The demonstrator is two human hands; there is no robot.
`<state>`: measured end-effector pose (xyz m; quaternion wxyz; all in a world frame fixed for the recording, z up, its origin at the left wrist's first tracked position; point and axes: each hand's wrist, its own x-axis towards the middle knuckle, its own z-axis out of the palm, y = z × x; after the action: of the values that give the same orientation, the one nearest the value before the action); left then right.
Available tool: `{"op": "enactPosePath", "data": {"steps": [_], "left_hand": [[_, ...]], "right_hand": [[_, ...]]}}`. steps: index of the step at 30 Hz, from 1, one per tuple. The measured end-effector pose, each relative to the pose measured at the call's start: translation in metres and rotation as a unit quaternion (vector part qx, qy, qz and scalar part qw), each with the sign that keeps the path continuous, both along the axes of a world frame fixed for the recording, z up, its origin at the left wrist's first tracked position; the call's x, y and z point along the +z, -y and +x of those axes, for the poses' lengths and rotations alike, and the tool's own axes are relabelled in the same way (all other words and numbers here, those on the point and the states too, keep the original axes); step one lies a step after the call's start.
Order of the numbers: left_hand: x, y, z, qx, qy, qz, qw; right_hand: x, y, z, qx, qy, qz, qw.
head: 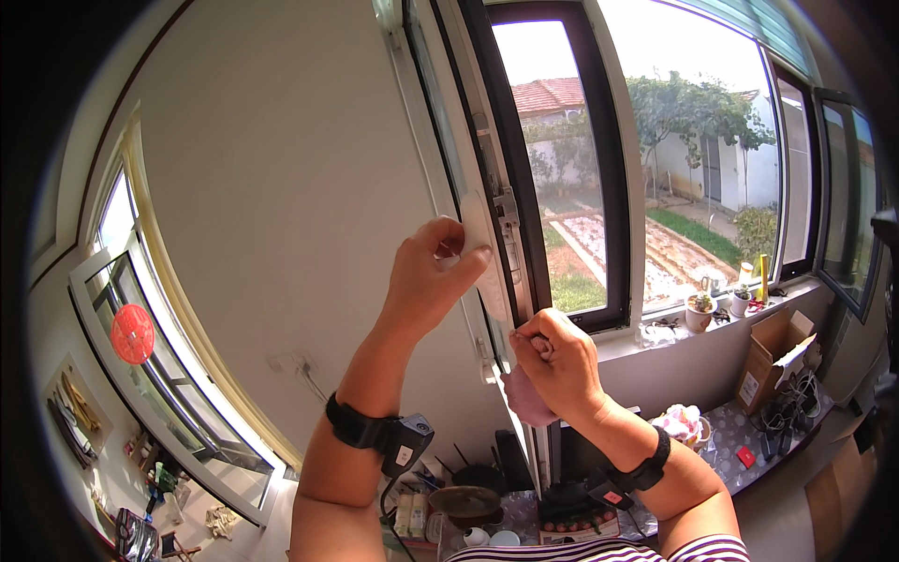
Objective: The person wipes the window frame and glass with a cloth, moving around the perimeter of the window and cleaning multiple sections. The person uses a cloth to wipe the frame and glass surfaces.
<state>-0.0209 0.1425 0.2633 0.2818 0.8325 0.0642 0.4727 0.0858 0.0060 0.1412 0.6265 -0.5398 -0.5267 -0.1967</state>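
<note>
Before me the narrow edge of an open window sash [523,281] runs upright, with metal lock fittings [506,207] set along it. My left hand [428,277] is at its inner side, thumb and fingers pinching a long white piece [477,225] that lies along the frame; its material is not clear. Lower and to the right, my right hand [565,365] is closed in a fist around a pink cloth [527,400]. Part of the cloth hangs below the fist, against the sash edge. A small bit also shows between the fingers.
Potted plants [699,312] stand on the windowsill [618,345] at right. Below are an open cardboard box [769,362] and tangled cables [793,407] on a covered table [727,428]. A round dark lid [466,500] lies beneath my arms. Another glazed door or window [175,379] stands open at left.
</note>
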Motion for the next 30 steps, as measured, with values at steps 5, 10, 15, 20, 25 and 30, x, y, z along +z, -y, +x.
{"op": "enactPosePath", "data": {"steps": [5,10,15,20,25,30], "left_hand": [[-0.0012,0.0001,0.0001,0.014,0.008,0.013,1.000],[-0.0017,-0.0006,0.0016,0.000,0.006,0.005,1.000],[-0.0038,-0.0019,0.0026,-0.003,0.010,-0.004,1.000],[-0.0022,-0.0015,0.0028,-0.014,0.000,-0.012,1.000],[-0.0037,-0.0015,0.0028,-0.004,0.010,0.003,1.000],[0.0000,-0.0026,0.0021,-0.021,-0.004,0.010,1.000]], "right_hand": [[0.0001,-0.0001,-0.0021,-0.011,0.000,-0.014,1.000],[-0.0008,0.0009,-0.0017,-0.011,0.005,-0.004,1.000],[-0.0024,-0.0001,-0.0018,-0.016,0.000,-0.005,1.000],[-0.0030,0.0006,-0.0016,-0.020,0.004,-0.005,1.000],[-0.0028,0.0012,-0.0032,-0.020,-0.004,-0.008,1.000],[-0.0052,-0.0012,-0.0016,-0.019,-0.005,-0.002,1.000]]}}
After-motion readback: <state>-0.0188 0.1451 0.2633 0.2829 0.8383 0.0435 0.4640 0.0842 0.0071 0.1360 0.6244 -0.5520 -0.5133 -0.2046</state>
